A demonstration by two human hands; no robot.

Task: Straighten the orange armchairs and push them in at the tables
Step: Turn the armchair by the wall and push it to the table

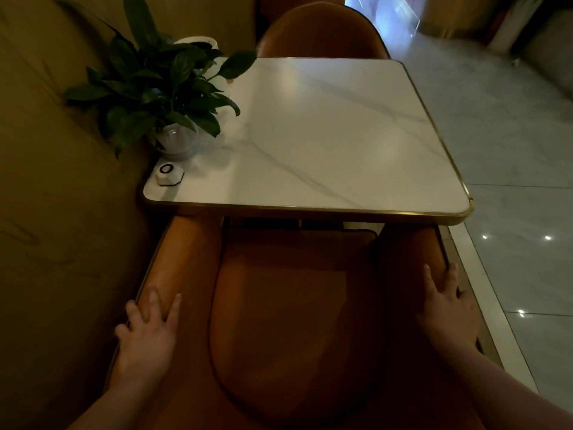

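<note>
An orange armchair (288,305) fills the lower half of the view, its front tucked under the near edge of a white marble table (325,135) with a gold rim. My left hand (148,333) lies flat on the chair's left arm, fingers spread. My right hand (446,308) rests on the right arm, fingers along its outer edge. A second orange armchair (319,35) stands at the table's far side, its back towards the table edge.
A leafy plant in a glass vase (173,135) and a white call button (167,173) sit at the table's left side. A padded wall (55,181) runs along the left. Glossy tiled floor (511,150) lies to the right.
</note>
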